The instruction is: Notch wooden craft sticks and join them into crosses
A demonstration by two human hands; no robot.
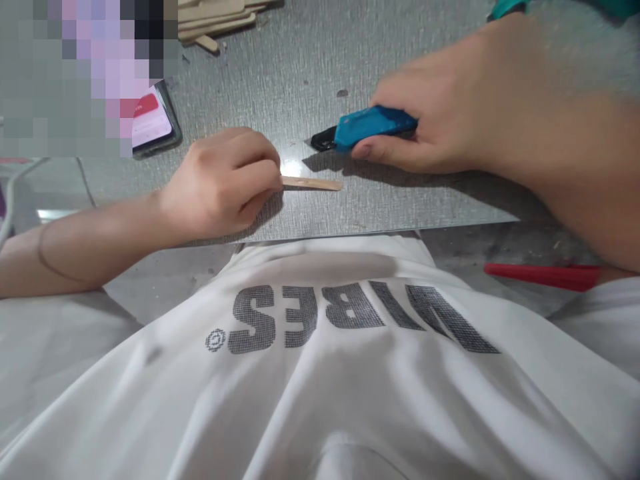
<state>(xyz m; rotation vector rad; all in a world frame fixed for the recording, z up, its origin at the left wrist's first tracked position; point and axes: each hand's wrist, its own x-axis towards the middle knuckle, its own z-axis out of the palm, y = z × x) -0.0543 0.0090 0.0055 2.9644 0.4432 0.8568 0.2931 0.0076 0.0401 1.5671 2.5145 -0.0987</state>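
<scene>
My left hand [235, 177] is closed around one end of a thin wooden craft stick [315, 183]. The rest of the stick points right, close above the table near its front edge. In my right hand [425, 120] is a blue utility knife [373, 127] with a black tip, gripped between thumb and fingers. Its short blade points left, a little above and behind the stick, and does not touch it. The end of the stick inside my left fingers is hidden.
A pile of wooden sticks [215, 20] lies at the back left of the grey table [280, 80]. A phone [155, 127] with a lit screen rests at the left, partly blurred out. Something teal shows at the top right. Below the table's front edge is a red object [543, 276].
</scene>
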